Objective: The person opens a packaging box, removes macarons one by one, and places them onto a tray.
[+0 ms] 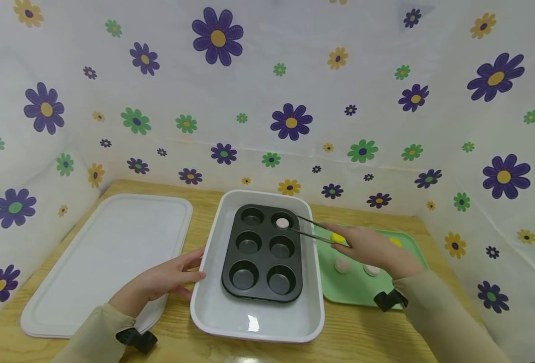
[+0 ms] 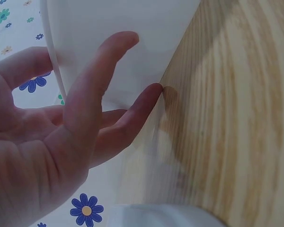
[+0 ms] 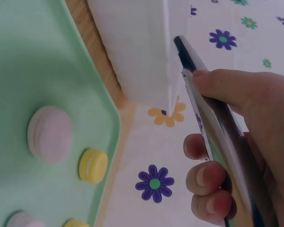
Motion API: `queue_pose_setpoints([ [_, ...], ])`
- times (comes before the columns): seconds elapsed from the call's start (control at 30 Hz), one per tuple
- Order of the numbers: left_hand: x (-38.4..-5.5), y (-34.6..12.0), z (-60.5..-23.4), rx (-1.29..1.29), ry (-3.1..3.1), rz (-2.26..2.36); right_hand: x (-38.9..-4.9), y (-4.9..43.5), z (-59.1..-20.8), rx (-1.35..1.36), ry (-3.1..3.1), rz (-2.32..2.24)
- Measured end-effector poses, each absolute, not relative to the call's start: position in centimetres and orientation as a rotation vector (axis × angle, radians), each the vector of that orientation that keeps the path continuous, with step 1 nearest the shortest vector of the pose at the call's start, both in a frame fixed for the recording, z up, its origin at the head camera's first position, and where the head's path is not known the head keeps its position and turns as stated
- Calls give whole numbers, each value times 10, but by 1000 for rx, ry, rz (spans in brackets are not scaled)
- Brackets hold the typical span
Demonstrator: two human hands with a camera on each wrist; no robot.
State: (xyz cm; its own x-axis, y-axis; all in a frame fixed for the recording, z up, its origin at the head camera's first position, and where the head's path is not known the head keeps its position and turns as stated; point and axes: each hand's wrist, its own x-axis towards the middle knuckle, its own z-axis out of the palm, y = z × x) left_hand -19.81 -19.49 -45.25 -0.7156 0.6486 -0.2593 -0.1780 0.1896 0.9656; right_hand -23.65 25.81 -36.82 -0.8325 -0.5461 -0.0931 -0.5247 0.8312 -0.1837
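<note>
In the head view my right hand (image 1: pixel 369 247) grips metal tongs (image 1: pixel 315 236), whose two arms stand apart over the back right cup of a dark six-cup muffin tin (image 1: pixel 264 282). A pale pink macaron (image 1: pixel 282 223) sits at that cup, with one tong tip right beside it. The tin lies inside a white rectangular tub (image 1: pixel 258 325). Against the tub's left side rests my left hand (image 1: pixel 170 276); its loosely spread fingers touch the outer wall (image 2: pixel 113 19) in the left wrist view.
To the right lies a green tray (image 1: pixel 353 292) with a pink macaron (image 3: pixel 49 135), a yellow macaron (image 3: pixel 93 165) and others. A white lid-like board (image 1: pixel 113 252) lies at the left on the wooden table (image 1: pixel 177 322). Flowered sheeting (image 1: pixel 249 91) encloses the back and sides.
</note>
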Motion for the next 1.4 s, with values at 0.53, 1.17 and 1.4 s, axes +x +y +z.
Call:
queue_pose_setpoints([
  [0.53, -198, -196, -454, 435, 1813, 1605, -265, 231, -373, -944, 2813, -181],
  [1.17, -195, -193, -450, 425, 1810, 1618, -286, 204, -367, -829, 2720, -9],
  [1.4, -196, -195, -452, 423, 1806, 1616, -287, 196, -367, -754, 2722, 31],
])
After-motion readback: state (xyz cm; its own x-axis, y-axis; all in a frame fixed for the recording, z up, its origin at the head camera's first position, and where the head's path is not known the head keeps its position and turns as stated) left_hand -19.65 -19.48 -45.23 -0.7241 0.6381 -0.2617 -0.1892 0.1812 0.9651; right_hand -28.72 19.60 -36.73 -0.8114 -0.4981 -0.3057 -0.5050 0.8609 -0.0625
